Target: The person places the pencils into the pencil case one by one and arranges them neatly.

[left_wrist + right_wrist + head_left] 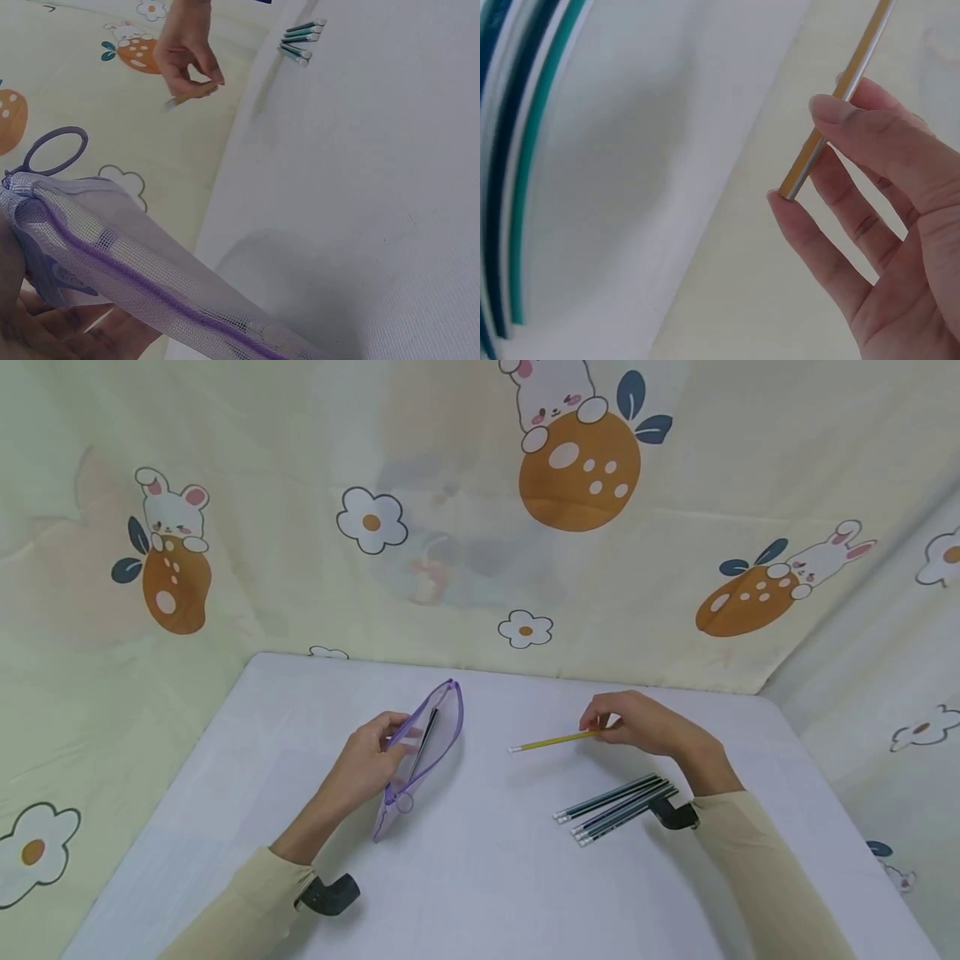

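My left hand (pixel 372 758) grips one side of a purple mesh zip pouch (pixel 442 752), whose mouth gapes. Inside the pouch lies a dark pencil (pixel 425 739), seen through the opening. In the left wrist view, the mesh wall of the pouch (pixel 150 277) hides part of the fingers. My right hand (pixel 637 720) pinches a yellow pencil (pixel 555 742) near one end, above the table and to the right of the pouch. Its white-tipped end points left toward the pouch. The right wrist view shows thumb and fingers around the yellow pencil (pixel 802 161).
Several dark green pencils (pixel 618 807) lie side by side on the white table (pixel 480 885), below the right hand. A purple ring (pixel 405 802) hangs from the pouch. Behind the table hangs a cream curtain (pixel 450 585) printed with rabbits and flowers.
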Tool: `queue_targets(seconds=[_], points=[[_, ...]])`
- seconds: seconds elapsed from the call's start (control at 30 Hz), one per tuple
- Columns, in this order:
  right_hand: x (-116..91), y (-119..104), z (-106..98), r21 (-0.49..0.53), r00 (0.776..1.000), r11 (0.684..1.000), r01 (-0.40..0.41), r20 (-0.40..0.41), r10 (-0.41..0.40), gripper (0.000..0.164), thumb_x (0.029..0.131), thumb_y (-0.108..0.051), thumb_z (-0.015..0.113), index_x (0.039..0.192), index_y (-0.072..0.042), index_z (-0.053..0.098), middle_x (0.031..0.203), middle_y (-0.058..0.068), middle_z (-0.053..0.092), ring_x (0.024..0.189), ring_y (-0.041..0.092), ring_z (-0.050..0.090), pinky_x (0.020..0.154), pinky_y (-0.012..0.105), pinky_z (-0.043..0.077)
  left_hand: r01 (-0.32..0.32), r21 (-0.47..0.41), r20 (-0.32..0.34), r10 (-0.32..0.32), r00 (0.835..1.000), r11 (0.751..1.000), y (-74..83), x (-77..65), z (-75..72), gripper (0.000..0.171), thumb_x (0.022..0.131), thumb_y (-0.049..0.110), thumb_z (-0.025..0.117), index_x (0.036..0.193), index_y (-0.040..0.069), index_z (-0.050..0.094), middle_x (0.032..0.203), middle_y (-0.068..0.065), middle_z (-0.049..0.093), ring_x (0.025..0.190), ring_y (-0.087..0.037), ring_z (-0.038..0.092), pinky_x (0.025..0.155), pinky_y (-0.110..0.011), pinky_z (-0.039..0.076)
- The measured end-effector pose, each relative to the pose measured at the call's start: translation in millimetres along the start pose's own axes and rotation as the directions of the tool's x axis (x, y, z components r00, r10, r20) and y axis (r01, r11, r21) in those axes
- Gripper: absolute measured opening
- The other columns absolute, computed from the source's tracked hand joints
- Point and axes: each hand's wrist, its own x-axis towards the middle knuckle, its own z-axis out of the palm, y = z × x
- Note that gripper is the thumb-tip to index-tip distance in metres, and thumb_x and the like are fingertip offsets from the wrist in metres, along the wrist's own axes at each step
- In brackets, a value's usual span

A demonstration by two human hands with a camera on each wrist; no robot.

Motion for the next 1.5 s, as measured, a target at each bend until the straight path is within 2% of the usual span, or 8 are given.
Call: queue_targets(seconds=[0.23,0.47,0.7,1.07,1.5], points=[[9.7,-12.2,-5.5,-0.030,0.998,0.998,0.055,-0.013,-0.055,0.023,0.088,-0.006,0.077,0.103,-0.024,0.075,0.103,0.001,0.071,0.093,0.014,0.062,0.082,0.032,0.057,-0.005,0.005,-0.003,0.005,1.000,1.000,-0.3,-0.2,0.6,0.038,0.102,0.008,0.052,0.139,0.005,0.053,0.126,-0.009,0.067,0.112,-0.028,0.068,0.075,-0.040,0.062],[22.7,-25.8,-9.5,-0.040,0.992,0.992,0.121,-0.038,-0.123,0.024,0.086,-0.004,0.079,0.099,-0.023,0.075,0.100,-0.007,0.067,0.096,0.014,0.066,0.087,0.041,0.060,0.001,-0.002,0.000,-0.001,1.000,1.000,2.0,-0.5,0.5,0.039,0.101,0.008,0.053,0.140,0.005,0.052,0.128,-0.010,0.067,0.114,-0.030,0.068,0.070,-0.036,0.063],[32.9,-39.7,-13.7,-0.075,0.983,0.984,0.164,-0.072,-0.169,0.023,0.086,-0.007,0.080,0.099,-0.025,0.075,0.097,-0.012,0.065,0.092,0.009,0.065,0.084,0.032,0.058,0.010,0.003,0.000,-0.010,1.000,1.000,2.5,-0.9,0.4,0.039,0.102,0.009,0.052,0.141,0.005,0.051,0.129,-0.010,0.066,0.115,-0.030,0.068,0.072,-0.037,0.063],[48.0,-58.5,-19.2,-0.006,0.968,0.972,0.235,-0.083,-0.235,0.020,0.087,-0.005,0.079,0.096,-0.022,0.074,0.097,-0.010,0.065,0.094,0.010,0.067,0.087,0.035,0.060,0.007,0.002,0.003,-0.007,1.000,1.000,1.9,-1.5,0.3,0.041,0.102,0.009,0.052,0.142,0.004,0.050,0.128,-0.010,0.066,0.115,-0.030,0.068,0.074,-0.038,0.063],[66.1,-84.0,-20.9,-0.038,0.968,0.970,0.241,-0.062,-0.243,0.017,0.089,-0.008,0.077,0.097,-0.022,0.074,0.098,-0.009,0.064,0.096,0.010,0.066,0.088,0.028,0.058,0.005,0.008,-0.002,-0.005,1.000,1.000,1.3,-0.7,1.2,0.040,0.102,0.009,0.053,0.141,0.005,0.050,0.129,-0.010,0.066,0.115,-0.031,0.068,0.074,-0.039,0.063]])
